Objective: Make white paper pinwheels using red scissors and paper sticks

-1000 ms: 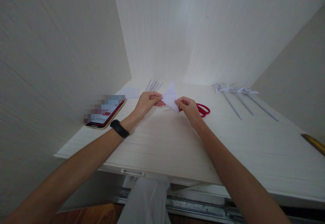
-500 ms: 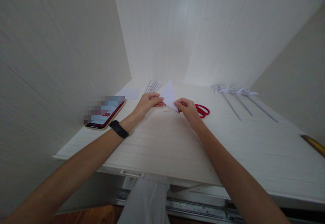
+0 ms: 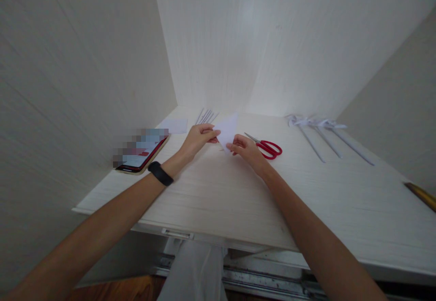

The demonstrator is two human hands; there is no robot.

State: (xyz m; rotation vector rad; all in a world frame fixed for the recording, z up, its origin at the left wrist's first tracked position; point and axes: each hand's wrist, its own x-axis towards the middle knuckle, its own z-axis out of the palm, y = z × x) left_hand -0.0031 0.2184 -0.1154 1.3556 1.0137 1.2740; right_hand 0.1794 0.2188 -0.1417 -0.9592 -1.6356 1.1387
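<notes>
Both hands pinch one folded white paper (image 3: 227, 128) just above the desk (image 3: 218, 192): the left hand (image 3: 197, 138) nips its left corner between thumb and fingertips, the right hand (image 3: 244, 147) nips its lower point, so the triangle stands tilted between them. It looks very light, thin and limp, likely to crease or tear if squeezed hard; it is best held at the corners and folded edges, where the layers stiffen it. Just right of the grip lie red scissors (image 3: 267, 146), shut, apart from the right hand. Just behind the grip lie thin paper sticks (image 3: 206, 116) and a flat slip (image 3: 173, 125). Left of it is a phone (image 3: 141, 153); well to the right, three rolled paper stems (image 3: 323, 135).
</notes>
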